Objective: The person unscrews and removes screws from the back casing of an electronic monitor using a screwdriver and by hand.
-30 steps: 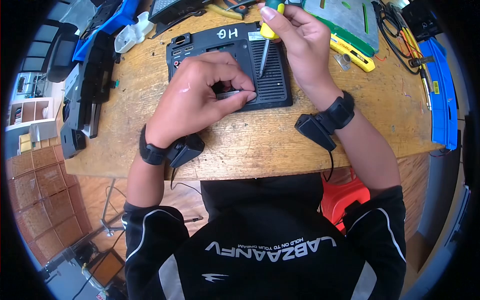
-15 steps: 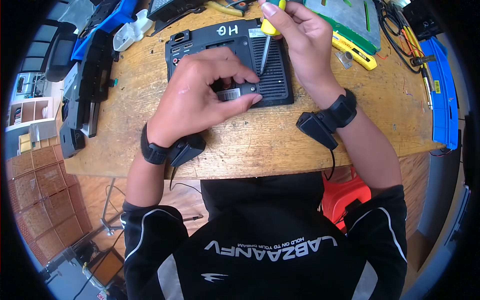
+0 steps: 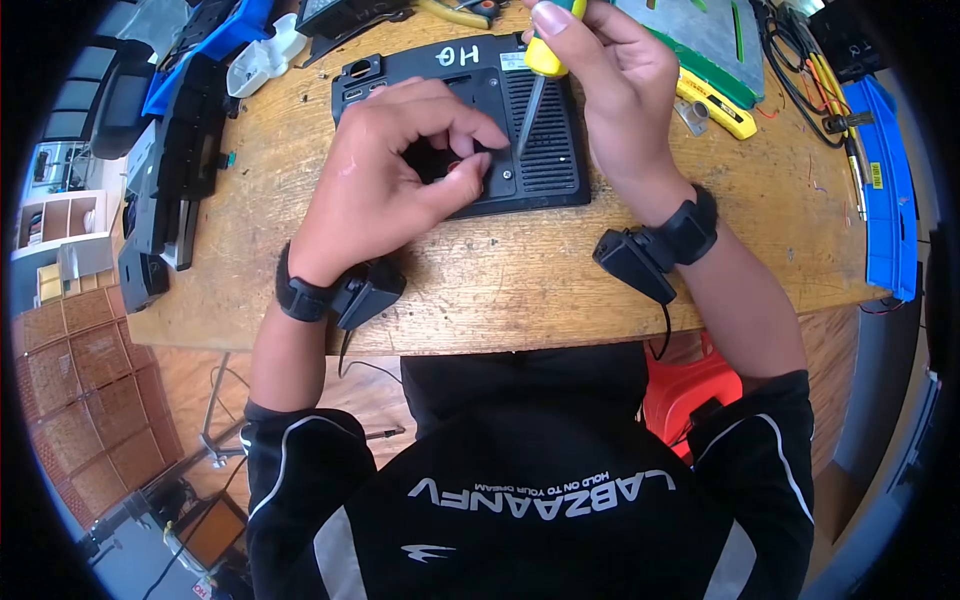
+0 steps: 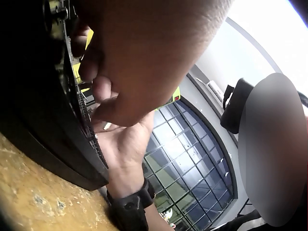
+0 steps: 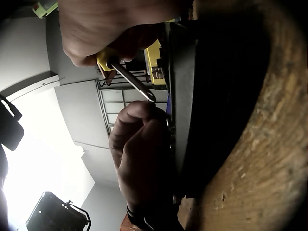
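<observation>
A black electronic device [image 3: 552, 195] with a slotted vent and white "HQ" lettering lies on the wooden bench. My right hand [image 3: 630, 105] grips a screwdriver [image 3: 545, 58] by its yellow and green handle, the shaft slanting down. Its tip is close over the vent's left edge. My left hand [image 3: 390, 165] is over the device, fingers bent, with a gap between index fingertip and thumb. Beside the thumb a screw [image 3: 507, 175] shows in the casing. In the right wrist view the screwdriver shaft [image 5: 132, 79] points toward the left hand's fingertips.
Behind the right hand lie a yellow cutter knife [image 3: 718, 108] and a green-edged metal plate [image 3: 690, 40]. A blue tray [image 3: 885, 200] stands at the right edge of the bench [image 3: 480, 290]. Black casings [image 3: 180, 170] line the left, near a clear plastic box [image 3: 265, 62].
My left thumb and index finger first parted by the screw, then drew back leftward, uncovering it. My right hand shifted slightly right with the screwdriver still in its grip.
</observation>
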Tool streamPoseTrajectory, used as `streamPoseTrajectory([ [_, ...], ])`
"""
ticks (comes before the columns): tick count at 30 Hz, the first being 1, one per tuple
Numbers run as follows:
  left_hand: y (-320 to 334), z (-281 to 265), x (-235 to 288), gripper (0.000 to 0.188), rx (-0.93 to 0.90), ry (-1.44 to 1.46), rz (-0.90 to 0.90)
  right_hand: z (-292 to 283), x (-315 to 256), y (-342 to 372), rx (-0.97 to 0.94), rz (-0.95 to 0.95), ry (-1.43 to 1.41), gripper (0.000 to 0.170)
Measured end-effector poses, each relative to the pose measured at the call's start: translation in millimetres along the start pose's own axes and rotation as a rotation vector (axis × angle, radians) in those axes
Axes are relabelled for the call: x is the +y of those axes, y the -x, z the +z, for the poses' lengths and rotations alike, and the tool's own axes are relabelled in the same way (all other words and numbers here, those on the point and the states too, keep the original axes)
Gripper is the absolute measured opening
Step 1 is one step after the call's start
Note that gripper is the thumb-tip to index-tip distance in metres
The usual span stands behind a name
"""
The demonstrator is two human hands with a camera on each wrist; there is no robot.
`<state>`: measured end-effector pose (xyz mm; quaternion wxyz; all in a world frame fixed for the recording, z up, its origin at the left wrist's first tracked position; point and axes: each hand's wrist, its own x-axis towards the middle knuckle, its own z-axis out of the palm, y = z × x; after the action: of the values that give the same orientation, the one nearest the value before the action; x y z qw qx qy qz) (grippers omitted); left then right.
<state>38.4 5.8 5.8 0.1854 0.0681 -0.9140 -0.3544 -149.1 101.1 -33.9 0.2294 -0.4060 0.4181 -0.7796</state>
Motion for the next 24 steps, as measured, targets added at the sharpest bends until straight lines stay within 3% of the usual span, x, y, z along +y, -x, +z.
streamPoseTrajectory([
  [2,0,0,-1,0.019,0.024,0.004,-0.013,1,-6,2,-0.107,-0.027,0.038,0.023],
  [4,0,2,-2,0.018,0.039,0.03,0.002,7,-11,6,-0.086,-0.001,-0.03,0.026],
  [6,0,4,-3,0.018,0.054,0.059,0.014,6,-14,6,-0.152,-0.096,0.118,0.028],
  [17,3,7,-8,0.013,0.089,0.105,0.075,12,-15,10,-0.142,-0.073,0.048,0.029],
  [24,3,5,-6,0.013,0.1,0.099,0.083,15,-24,9,-0.207,-0.246,0.287,0.031],
])
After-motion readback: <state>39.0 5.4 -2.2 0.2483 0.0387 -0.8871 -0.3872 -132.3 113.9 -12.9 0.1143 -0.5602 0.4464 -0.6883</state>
